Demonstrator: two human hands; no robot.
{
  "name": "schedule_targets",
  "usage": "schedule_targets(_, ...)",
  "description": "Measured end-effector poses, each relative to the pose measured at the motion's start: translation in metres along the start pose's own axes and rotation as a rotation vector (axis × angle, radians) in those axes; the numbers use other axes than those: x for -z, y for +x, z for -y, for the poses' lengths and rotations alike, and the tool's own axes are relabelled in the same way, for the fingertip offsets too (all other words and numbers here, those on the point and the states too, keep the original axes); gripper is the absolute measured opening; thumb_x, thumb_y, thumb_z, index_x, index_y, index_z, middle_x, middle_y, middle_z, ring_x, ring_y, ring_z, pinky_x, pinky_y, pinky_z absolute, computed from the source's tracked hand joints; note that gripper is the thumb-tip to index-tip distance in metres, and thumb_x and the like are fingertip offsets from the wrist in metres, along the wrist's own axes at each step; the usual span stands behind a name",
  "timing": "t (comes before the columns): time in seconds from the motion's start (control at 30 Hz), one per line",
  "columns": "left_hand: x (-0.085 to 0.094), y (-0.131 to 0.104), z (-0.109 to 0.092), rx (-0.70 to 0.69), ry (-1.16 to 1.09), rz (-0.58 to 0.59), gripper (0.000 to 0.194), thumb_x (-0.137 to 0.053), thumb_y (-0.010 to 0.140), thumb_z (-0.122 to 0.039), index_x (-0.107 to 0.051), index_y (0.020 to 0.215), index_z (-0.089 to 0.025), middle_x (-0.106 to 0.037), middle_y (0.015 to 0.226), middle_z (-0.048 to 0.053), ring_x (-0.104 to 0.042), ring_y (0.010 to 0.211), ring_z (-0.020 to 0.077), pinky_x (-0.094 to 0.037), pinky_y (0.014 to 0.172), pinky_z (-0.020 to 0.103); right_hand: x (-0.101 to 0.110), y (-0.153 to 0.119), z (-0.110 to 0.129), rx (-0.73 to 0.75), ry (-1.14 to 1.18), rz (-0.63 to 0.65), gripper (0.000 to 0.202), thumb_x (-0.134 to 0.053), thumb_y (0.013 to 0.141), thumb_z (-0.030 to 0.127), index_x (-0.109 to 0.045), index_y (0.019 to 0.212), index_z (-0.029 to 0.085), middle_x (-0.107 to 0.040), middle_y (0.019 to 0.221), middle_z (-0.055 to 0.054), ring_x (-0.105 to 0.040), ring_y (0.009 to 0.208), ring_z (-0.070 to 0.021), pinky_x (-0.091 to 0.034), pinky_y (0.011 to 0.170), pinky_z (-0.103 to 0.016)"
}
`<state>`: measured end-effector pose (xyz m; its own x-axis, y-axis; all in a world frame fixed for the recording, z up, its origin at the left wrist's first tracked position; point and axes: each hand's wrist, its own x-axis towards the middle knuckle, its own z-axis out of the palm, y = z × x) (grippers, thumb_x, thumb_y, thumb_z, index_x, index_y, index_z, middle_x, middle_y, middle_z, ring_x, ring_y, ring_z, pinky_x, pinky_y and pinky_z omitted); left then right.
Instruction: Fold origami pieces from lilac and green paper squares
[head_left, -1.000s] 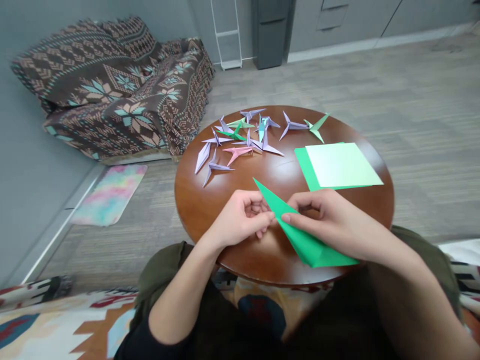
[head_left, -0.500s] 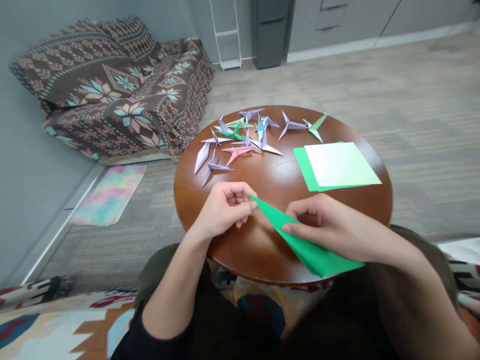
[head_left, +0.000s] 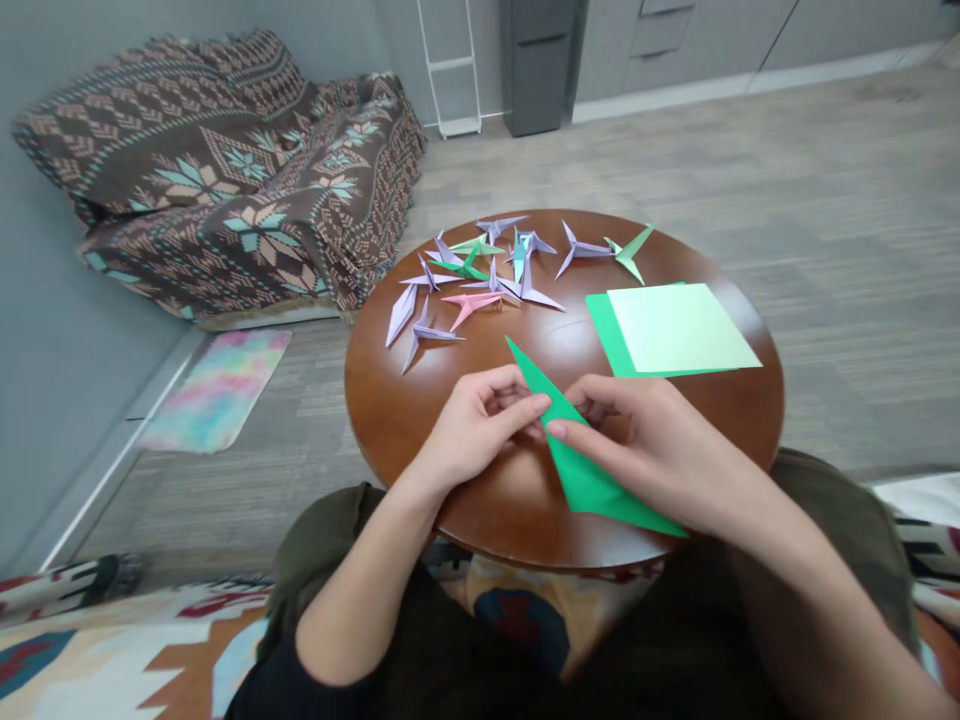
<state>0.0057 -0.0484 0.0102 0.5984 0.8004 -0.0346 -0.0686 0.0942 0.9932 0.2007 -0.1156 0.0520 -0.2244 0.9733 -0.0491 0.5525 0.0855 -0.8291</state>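
From where I stand, the person's left hand (head_left: 495,425) is nearly closed, pinching a folded, pointed piece of bright green paper (head_left: 581,480) near its upper tip, thumb on top. The right hand (head_left: 645,435) is curled narrow around the same piece, its thumb lying just below the other. The piece slants over the near part of the round, glossy brown wooden bench (head_left: 397,410), its lower corner reaching toward the near edge. The fingers behind the paper are partly hidden, and I can't make out its inner folds. Toward the bench's right edge, a square pale mint paper sheet (head_left: 682,328) covers most of a bright green paper sheet (head_left: 609,335).
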Motion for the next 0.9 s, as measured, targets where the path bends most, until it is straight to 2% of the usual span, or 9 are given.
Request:
schedule_targets(0.07, 0.001, 0.000, 0.000, -0.022, -0.032, -0.016, 0.035, -0.088, 0.078, -0.046, -0.071, 0.083, -0.015, -0.070, 0.075, 0.002, -0.068, 0.068, 0.0146, -0.057, 0.067, 0.025, 0.003, 0.000, -0.003, 0.018, 0.168, 0.066, 0.035, -0.060, 0.100, 0.051, -0.070, 0.088, 0.019, -0.072, 0.082, -0.004, -0.064, 0.075, -0.0196, -0.046, 0.065, -0.030)
schedule_targets(0.13, 0.003, 0.000, -0.001, -0.034, -0.057, 0.002, 0.034, -0.089, 0.078, -0.044, -0.072, 0.083, -0.015, -0.069, 0.075, 0.002, -0.066, 0.064, 0.0138, -0.055, 0.064, 0.024, 0.006, 0.002, -0.007, 0.028, 0.285, 0.068, 0.043, -0.053, 0.104, 0.056, -0.071, 0.088, 0.019, -0.072, 0.084, -0.005, -0.065, 0.079, -0.0200, -0.049, 0.069, -0.030)
schedule_targets(0.23, 0.005, -0.001, -0.003, -0.065, -0.073, 0.044, 0.032, -0.090, 0.076, -0.041, -0.074, 0.080, -0.014, -0.067, 0.075, 0.002, -0.062, 0.061, 0.0115, -0.051, 0.059, 0.022, 0.004, 0.007, -0.012, 0.008, 0.361, 0.058, 0.036, -0.066, 0.097, 0.056, -0.072, 0.100, 0.020, -0.075, 0.096, -0.005, -0.068, 0.087, -0.0206, -0.051, 0.074, -0.029)
schedule_targets(0.33, 0.006, -0.001, -0.002, -0.079, -0.084, 0.036, 0.029, -0.089, 0.078, -0.039, -0.075, 0.081, -0.014, -0.067, 0.073, 0.001, -0.061, 0.061, 0.0111, -0.050, 0.059, 0.022, 0.000, 0.011, -0.013, -0.025, 0.434, 0.128, 0.039, -0.072, 0.093, 0.057, -0.072, 0.105, 0.020, -0.077, 0.103, -0.006, -0.069, 0.092, -0.0212, -0.053, 0.079, -0.030)
schedule_targets(0.47, 0.008, 0.000, 0.000, -0.050, -0.058, 0.029, 0.032, -0.089, 0.078, -0.043, -0.075, 0.082, -0.014, -0.071, 0.073, 0.002, -0.066, 0.065, 0.0143, -0.055, 0.066, 0.025, -0.004, 0.015, -0.015, -0.085, 0.474, 0.183, 0.043, -0.074, 0.089, 0.060, -0.071, 0.102, 0.020, -0.075, 0.096, -0.006, -0.066, 0.085, -0.0201, -0.052, 0.072, -0.029)
schedule_targets(0.57, 0.009, 0.000, 0.003, -0.030, -0.062, 0.028, 0.034, -0.089, 0.077, -0.044, -0.075, 0.087, -0.015, -0.074, 0.082, 0.004, -0.070, 0.074, 0.0166, -0.057, 0.073, 0.027, -0.007, 0.017, -0.017, -0.084, 0.491, 0.158, 0.038, -0.081, 0.085, 0.054, -0.069, 0.098, 0.020, -0.072, 0.092, -0.003, -0.063, 0.083, -0.0184, -0.050, 0.071, -0.028)
schedule_targets(0.67, 0.008, 0.000, 0.007, -0.015, -0.122, 0.004, 0.037, -0.091, 0.076, -0.040, -0.074, 0.098, -0.016, -0.075, 0.094, 0.005, -0.072, 0.084, 0.0173, -0.057, 0.076, 0.025, -0.010, 0.018, -0.019, -0.058, 0.474, 0.104, 0.031, -0.081, 0.086, 0.046, -0.067, 0.096, 0.020, -0.067, 0.089, -0.001, -0.061, 0.082, -0.0171, -0.049, 0.072, -0.027)
schedule_targets(0.77, 0.006, 0.001, 0.009, 0.000, -0.198, -0.027, 0.040, -0.093, 0.073, -0.034, -0.070, 0.101, -0.017, -0.074, 0.095, 0.003, -0.069, 0.082, 0.0136, -0.055, 0.074, 0.022, -0.013, 0.018, -0.018, -0.050, 0.425, 0.080, 0.027, -0.077, 0.089, 0.042, -0.064, 0.093, 0.019, -0.064, 0.087, 0.000, -0.059, 0.079, -0.0163, -0.047, 0.068, -0.026)
schedule_targets(0.9, 0.005, 0.002, 0.007, 0.026, -0.185, -0.022, 0.038, -0.094, 0.071, -0.031, -0.068, 0.094, -0.017, -0.068, 0.082, -0.002, -0.061, 0.070, 0.0091, -0.049, 0.066, 0.018, -0.015, 0.019, -0.017, -0.042, 0.403, 0.105, 0.026, -0.074, 0.092, 0.042, -0.062, 0.088, 0.019, -0.062, 0.083, 0.001, -0.056, 0.075, -0.0153, -0.044, 0.065, -0.026)
